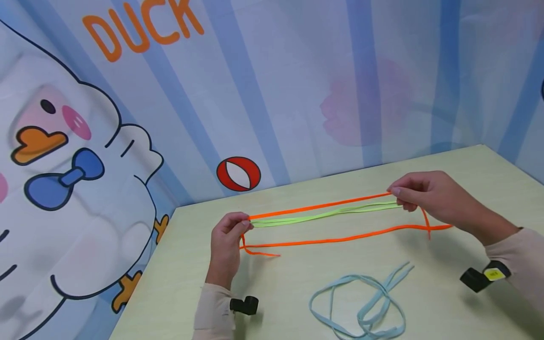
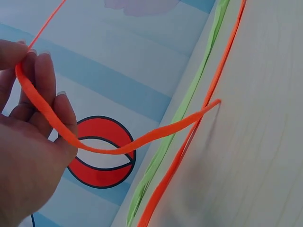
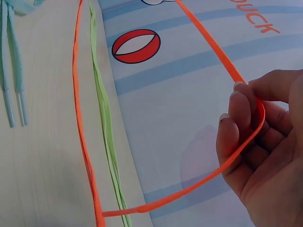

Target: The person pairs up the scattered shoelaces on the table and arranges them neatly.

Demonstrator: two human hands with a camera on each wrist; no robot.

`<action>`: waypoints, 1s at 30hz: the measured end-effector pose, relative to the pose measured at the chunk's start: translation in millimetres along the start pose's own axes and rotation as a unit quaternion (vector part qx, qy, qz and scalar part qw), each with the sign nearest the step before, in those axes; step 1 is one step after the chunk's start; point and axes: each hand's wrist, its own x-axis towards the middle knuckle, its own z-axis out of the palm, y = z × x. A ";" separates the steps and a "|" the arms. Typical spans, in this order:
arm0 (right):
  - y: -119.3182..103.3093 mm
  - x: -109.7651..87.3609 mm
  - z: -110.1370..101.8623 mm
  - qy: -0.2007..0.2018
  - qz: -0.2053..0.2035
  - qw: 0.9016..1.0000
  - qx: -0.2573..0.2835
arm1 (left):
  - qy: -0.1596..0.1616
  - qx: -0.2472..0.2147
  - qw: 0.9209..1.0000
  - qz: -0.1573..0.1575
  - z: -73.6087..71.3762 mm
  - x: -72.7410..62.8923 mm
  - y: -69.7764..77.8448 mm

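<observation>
An orange shoelace (image 1: 318, 206) is stretched between my two hands above the table. My left hand (image 1: 226, 241) pinches it near one end between thumb and fingers, and my right hand (image 1: 437, 196) does the same near the other. From each hand a loose tail hangs down across a second orange shoelace (image 1: 340, 240), which lies lengthwise on the table. Behind that one runs a light green shoelace (image 1: 337, 212), in doubled strands, roughly parallel to it; the hands overlap its ends in the head view.
A pale blue shoelace (image 1: 386, 287) lies loosely looped near the front of the table (image 1: 170, 293), its two tips side by side. Along the back and left hangs a printed cloth (image 1: 289, 94) with a duck and a ball.
</observation>
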 end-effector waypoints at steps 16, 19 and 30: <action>6.2 2.0 -1.8 -0.012 0.061 0.997 -0.047 | 0.029 0.042 0.998 -0.028 -17.5 4.5 -0.4; 7.2 3.0 -1.2 -0.014 0.067 0.996 -0.064 | 0.033 0.045 0.998 -0.038 -21.7 5.3 -0.2; 10.5 4.6 -1.4 -0.003 0.068 0.994 -0.091 | 0.043 0.041 0.997 -0.041 -28.9 7.4 -1.5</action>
